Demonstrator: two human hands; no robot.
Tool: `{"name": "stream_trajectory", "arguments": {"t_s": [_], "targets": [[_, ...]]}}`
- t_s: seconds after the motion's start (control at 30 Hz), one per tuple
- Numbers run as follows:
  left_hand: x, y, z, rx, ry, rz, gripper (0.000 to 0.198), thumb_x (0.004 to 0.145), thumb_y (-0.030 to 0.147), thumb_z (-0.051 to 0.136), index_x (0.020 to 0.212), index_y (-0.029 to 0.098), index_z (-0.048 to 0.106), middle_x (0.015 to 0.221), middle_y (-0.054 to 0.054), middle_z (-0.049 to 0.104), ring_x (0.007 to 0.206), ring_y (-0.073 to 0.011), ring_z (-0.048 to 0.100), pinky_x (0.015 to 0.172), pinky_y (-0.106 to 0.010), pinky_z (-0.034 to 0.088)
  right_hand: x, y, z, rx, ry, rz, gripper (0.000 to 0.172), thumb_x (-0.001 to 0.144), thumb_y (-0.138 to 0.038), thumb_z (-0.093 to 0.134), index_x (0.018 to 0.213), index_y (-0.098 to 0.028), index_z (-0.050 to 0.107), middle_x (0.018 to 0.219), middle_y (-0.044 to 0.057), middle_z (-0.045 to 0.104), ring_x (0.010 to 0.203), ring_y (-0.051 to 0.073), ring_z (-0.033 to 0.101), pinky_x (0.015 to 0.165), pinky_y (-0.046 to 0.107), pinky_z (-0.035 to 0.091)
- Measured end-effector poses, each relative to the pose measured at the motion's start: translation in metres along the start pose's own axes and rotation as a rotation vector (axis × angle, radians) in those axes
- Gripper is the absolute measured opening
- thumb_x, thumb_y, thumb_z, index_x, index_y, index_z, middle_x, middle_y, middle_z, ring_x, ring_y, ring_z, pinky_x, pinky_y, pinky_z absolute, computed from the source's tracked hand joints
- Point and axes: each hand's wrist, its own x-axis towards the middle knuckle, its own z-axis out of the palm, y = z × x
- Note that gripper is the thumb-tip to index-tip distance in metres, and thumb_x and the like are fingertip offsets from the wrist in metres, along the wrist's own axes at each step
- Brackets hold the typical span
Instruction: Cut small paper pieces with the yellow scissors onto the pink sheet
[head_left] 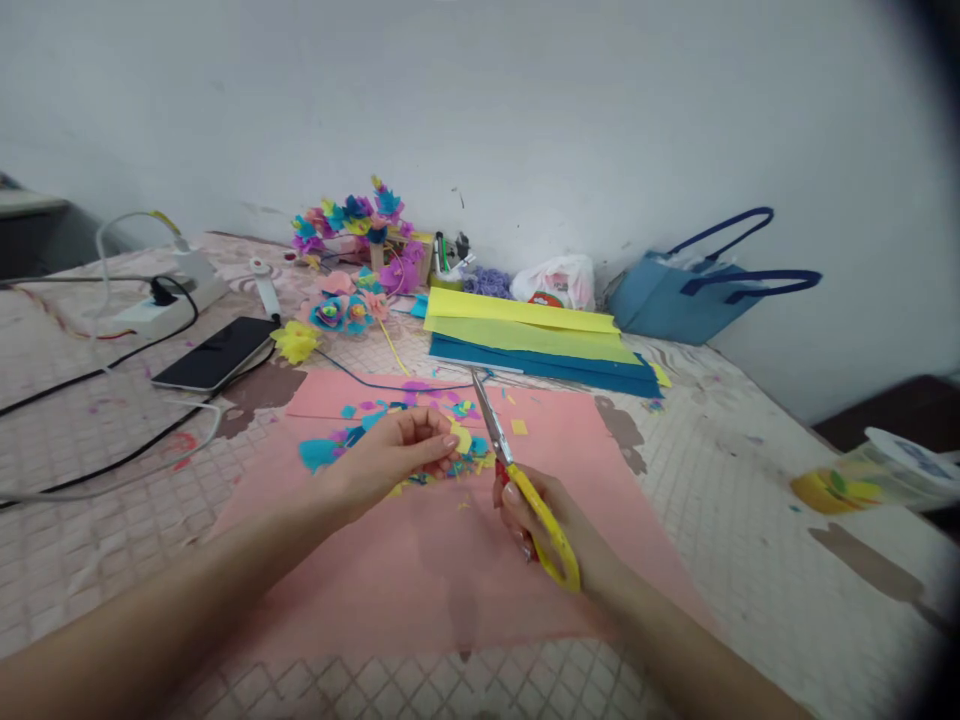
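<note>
Right hand (pixel 551 525) closed through the yellow handles of a pair of scissors (pixel 517 475), blades angled up and away, tips just past the fingertips of the other hand. Left hand (pixel 390 455) just beside it, fingers pinched shut on a small yellow paper piece (pixel 460 437), held close against the scissor blades. Under both hands, a pink sheet (pixel 450 570) spread flat on the quilted table cover (pixel 750 520). Just beyond the left hand's fingertips, a scatter of paper scraps (pixel 390 420) in blue, magenta and yellow, lying on the pink sheet. Further out past the scissor tips, a stack of coloured sheets (pixel 532 340), yellow on top, green and blue beneath. Out beyond the left hand, a yellow paper flower (pixel 295 341), blue and pink paper flowers (pixel 345 310) behind it, and to their outer side a dark phone (pixel 214 352) lying flat with cables running by. Further still on that side, a white power strip (pixel 169 300) with plugs in it. Farthest ahead, against the wall, a bunch of paper flowers (pixel 356 225), a white plastic bag (pixel 555 282) and, off beyond the right hand, a blue bag (pixel 690 290) with dark handles. Far out to the right hand's outer side, at the table edge, a clear bag (pixel 862 480) with yellow contents.
</note>
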Motion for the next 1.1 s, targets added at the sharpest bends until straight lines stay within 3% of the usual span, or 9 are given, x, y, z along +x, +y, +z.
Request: {"name": "stream_trajectory", "arguments": {"t_s": [0.2,0.37,0.53,1.1], "targets": [[-0.002,-0.002,0.005,-0.010,0.040,0.004,0.021,0.070,0.027,0.075,0.072,0.015,0.058,0.063,0.001,0.063,0.056,-0.0095,0.058,0.057,-0.022,0.046,0.001,0.001,0.001,-0.019,0.040,0.027,0.044,0.078,-0.062,0.049,0.069,-0.020,0.041,0.047,-0.008,0.037,0.039,0.007,0.034,0.037,0.018,0.031],[-0.004,-0.003,0.009,-0.063,0.068,0.034,0.022,0.072,0.029,0.074,0.075,0.015,0.057,0.069,0.001,0.065,0.062,-0.0099,0.061,0.061,-0.021,0.048,-0.001,0.004,0.001,-0.024,-0.016,0.015,0.043,0.079,-0.062,0.049,0.076,-0.019,0.044,0.055,-0.007,0.038,0.044,0.007,0.038,0.041,0.018,0.034],[-0.003,-0.004,0.009,-0.126,0.112,0.124,0.021,0.072,0.027,0.075,0.076,0.015,0.058,0.078,-0.001,0.069,0.074,-0.0126,0.065,0.072,-0.024,0.051,-0.003,0.002,0.001,-0.084,-0.053,-0.008,0.043,0.082,-0.061,0.047,0.072,-0.020,0.042,0.058,-0.007,0.035,0.047,0.007,0.033,0.042,0.019,0.031],[0.000,-0.006,0.006,-0.243,0.113,0.168,0.018,0.072,0.023,0.075,0.075,0.016,0.059,0.077,0.000,0.071,0.075,-0.0120,0.066,0.073,-0.024,0.052,-0.002,-0.012,0.000,-0.133,0.009,0.047,0.049,0.068,-0.064,0.061,0.065,-0.020,0.038,0.060,-0.005,0.037,0.051,0.007,0.030,0.043,0.021,0.027]]}}
